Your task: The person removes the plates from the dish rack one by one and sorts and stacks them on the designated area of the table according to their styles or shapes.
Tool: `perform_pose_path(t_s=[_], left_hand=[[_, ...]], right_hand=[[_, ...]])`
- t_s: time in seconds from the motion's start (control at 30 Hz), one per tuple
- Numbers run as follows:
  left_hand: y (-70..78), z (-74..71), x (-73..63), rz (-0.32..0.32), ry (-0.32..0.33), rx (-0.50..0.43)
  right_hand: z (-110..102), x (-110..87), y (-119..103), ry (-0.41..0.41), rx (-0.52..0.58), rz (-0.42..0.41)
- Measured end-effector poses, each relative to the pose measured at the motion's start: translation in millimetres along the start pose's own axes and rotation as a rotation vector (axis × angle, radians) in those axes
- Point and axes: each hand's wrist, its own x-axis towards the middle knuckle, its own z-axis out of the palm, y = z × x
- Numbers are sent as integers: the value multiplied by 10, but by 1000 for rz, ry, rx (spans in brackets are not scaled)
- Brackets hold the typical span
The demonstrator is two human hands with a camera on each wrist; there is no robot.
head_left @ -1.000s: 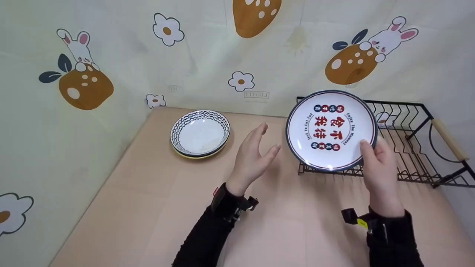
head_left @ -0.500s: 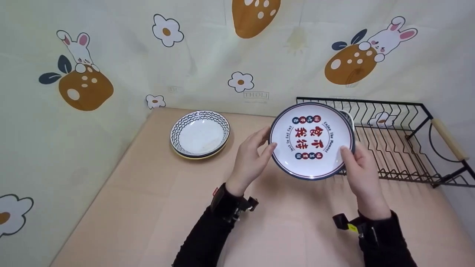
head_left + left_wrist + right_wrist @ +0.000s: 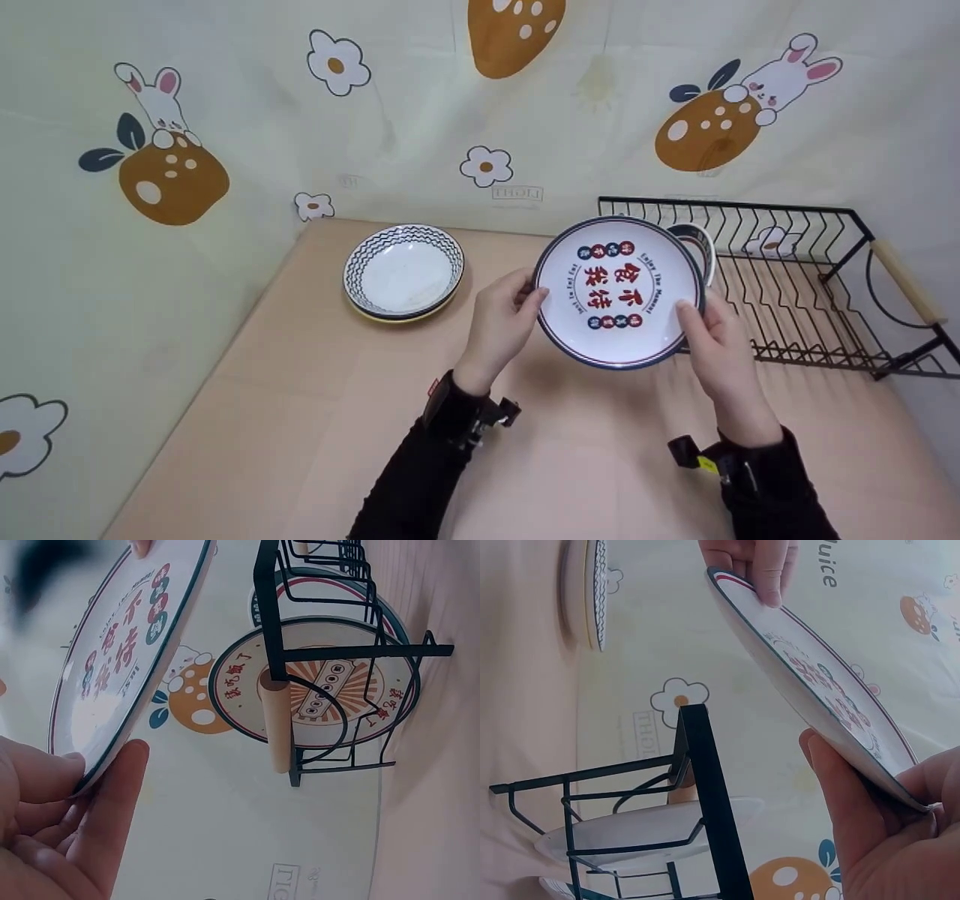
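Black zigzags ring the upper bowl (image 3: pixel 405 274), nested over a yellow-edged lower bowl (image 3: pixel 576 596), likely to save room. The person's left hand (image 3: pixel 496 322) pinches one edge of the lettered plate (image 3: pixel 619 296), tilted above the table (image 3: pixel 300 435); the right hand (image 3: pixel 727 360) pinches the opposite edge, seemingly for steadiness. Rightmost, the wire rack (image 3: pixel 270 615) apparently keeps a sunburst plate (image 3: pixel 349 675) on edge.

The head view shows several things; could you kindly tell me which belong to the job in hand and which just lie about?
In the job:
lettered plate, held by left hand and right hand
probably the black rack, with plates in it

Apparently just about:
stacked dishes, untouched
printed backdrop
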Motion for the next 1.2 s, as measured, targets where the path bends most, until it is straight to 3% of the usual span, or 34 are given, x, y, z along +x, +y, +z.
perform_pose_path(t_s=[0.2,0.53,0.77,0.93,1.2], left_hand=[[-3,-22,-1,-14,3,11],[-32,-48,5,103,98,29],[-56,-94,16,113,121,33],[-57,-158,27,95,142,25],[-45,-277,53,42,179,37]], right_hand=[[0,1,20,-25,10,-6],[0,15,3,-61,-49,-52],[3,25,0,-37,-53,-97],[-8,33,1,-26,-44,-234],[-60,49,17,-4,-276,-351]])
